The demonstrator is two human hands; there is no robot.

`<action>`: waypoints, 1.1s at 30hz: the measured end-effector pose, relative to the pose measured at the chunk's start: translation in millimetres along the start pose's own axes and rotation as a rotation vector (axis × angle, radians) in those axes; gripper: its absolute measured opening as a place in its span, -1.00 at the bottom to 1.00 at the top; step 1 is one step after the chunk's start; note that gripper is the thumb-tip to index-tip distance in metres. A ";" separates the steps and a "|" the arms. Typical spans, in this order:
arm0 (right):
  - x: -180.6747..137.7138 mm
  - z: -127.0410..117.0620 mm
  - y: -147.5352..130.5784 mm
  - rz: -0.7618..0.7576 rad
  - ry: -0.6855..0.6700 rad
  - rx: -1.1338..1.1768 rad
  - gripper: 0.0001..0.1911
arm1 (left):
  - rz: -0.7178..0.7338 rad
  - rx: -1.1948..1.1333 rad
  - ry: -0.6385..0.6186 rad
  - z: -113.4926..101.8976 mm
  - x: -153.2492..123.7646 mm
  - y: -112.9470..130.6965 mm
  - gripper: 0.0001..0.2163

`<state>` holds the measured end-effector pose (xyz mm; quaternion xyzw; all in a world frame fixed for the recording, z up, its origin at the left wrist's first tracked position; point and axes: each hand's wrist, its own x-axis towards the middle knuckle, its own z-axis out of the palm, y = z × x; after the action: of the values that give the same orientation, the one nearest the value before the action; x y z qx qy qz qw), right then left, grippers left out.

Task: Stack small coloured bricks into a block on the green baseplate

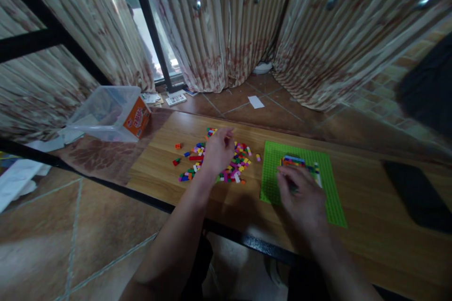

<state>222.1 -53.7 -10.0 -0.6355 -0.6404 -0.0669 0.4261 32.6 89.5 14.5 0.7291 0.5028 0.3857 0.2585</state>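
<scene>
My left hand (221, 151) is over a pile of small coloured building bricks (242, 162), its fingers bent together. Whether a brick is between those fingertips is hidden. On the right, a green baseplate (270, 169) lies on the table. My right hand (303, 193) is above its middle, thumb and fingers curled towards each other. Anything in that grip is too small and dark to make out. Just beyond the right fingers, a row of joined bricks in blue, orange and other colours (294, 160) sits on the baseplate. White and dark bricks (317, 171) stand at its right, partly hidden by the hand.
Loose bricks lie left of the pile, including an orange brick (178, 146). A dark flat phone-like object (418, 195) rests at the table's right. A clear plastic box (102, 113) with an orange label stands beyond the left end. Black metal bars (67, 51) cross the upper left.
</scene>
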 end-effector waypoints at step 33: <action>2.7 -30.9 -12.0 0.270 0.041 -0.005 -0.76 | 0.017 0.195 -0.251 -17.0 -0.3 -4.2 -0.73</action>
<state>226.4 -73.3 16.5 -0.7155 -0.5399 -0.0236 0.4427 16.4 90.5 20.9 0.7974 0.4956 0.2427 0.2441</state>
